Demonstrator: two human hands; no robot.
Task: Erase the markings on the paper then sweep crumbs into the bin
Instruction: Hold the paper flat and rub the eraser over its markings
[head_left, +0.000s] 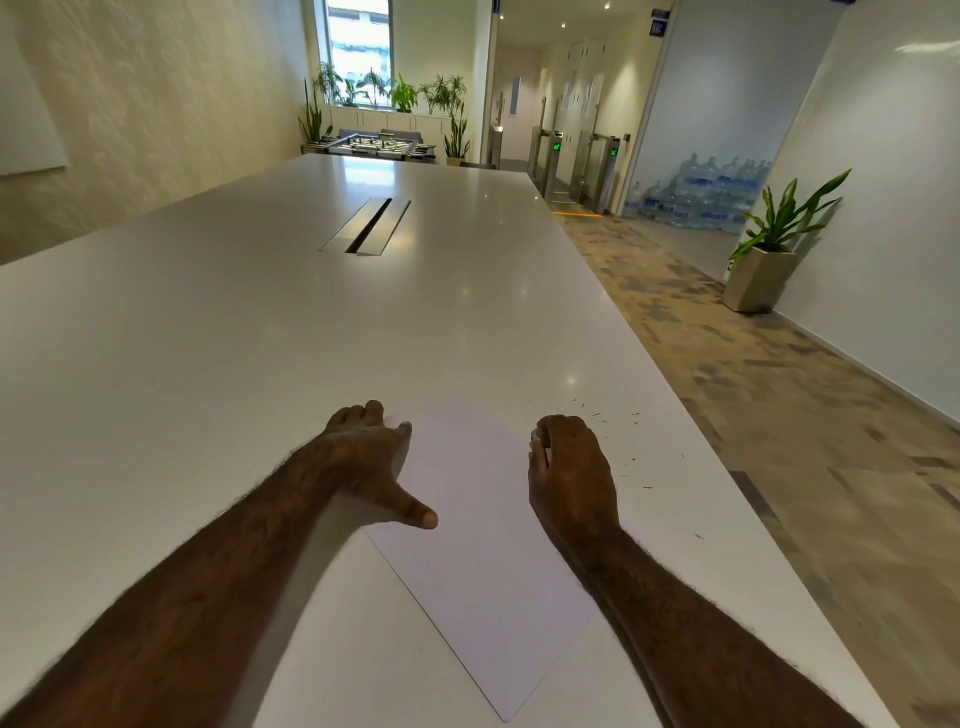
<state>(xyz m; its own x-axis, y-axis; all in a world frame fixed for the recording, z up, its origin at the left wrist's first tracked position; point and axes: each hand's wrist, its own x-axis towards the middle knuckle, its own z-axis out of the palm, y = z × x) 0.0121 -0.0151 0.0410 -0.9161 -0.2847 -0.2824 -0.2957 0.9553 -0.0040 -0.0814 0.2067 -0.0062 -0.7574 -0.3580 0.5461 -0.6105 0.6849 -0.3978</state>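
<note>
Head view looks down a long, glossy white rectangular table where a plain white sheet of paper lies turned at an angle near the close edge. On the sheet's far left corner the left hand presses flat, fingers straight and spread, thumb stretched out across the paper. Over the sheet's right side the right hand is curled, its fingertips pinching a small pale eraser that is mostly hidden under them and touches the paper. Small dark eraser crumbs are scattered on the bare tabletop just to the right of that hand, with a few more nearer the table's right edge. No markings can be made out on the paper. A long metal cable slot is set into the table's middle. Beside the table runs patterned brown carpet, with a potted green plant in a beige planter against the white wall and stacked blue water bottles behind it.
</note>
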